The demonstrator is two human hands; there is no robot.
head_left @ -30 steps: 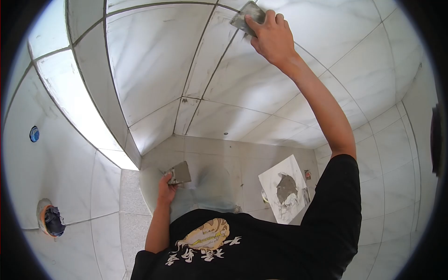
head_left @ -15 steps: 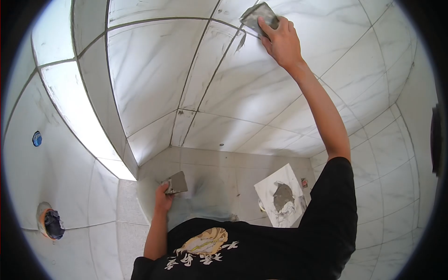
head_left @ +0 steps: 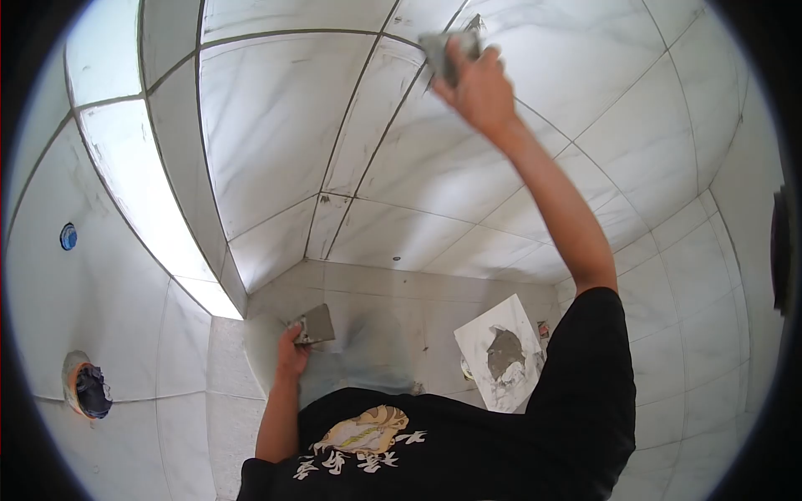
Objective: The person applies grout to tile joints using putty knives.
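High on the marble-look tiled wall, my right hand [head_left: 483,88] is closed on a flat, grey-smeared scraper [head_left: 451,57]. The scraper is blurred and lies against the wall at a dark grout line, near where several joints meet. A grey paste smear [head_left: 476,23] shows on the tile just beyond it. Low on the left, my left hand [head_left: 291,355] grips a second flat scraper [head_left: 316,325] by its edge, its face coated in grey paste. That one is held above the floor, apart from the wall.
A white tile piece [head_left: 522,330] bearing a heap of grey grout [head_left: 505,354] lies lower right. On the left wall are a blue-rimmed hole [head_left: 68,237] and an orange pipe opening [head_left: 90,391] stuffed with dark material. A bright ledge [head_left: 134,167] runs down the left.
My right hand and its scraper have moved slightly left and down, and the scraper has turned. A paste smear now shows to its upper right. My left hand stays nearly still.
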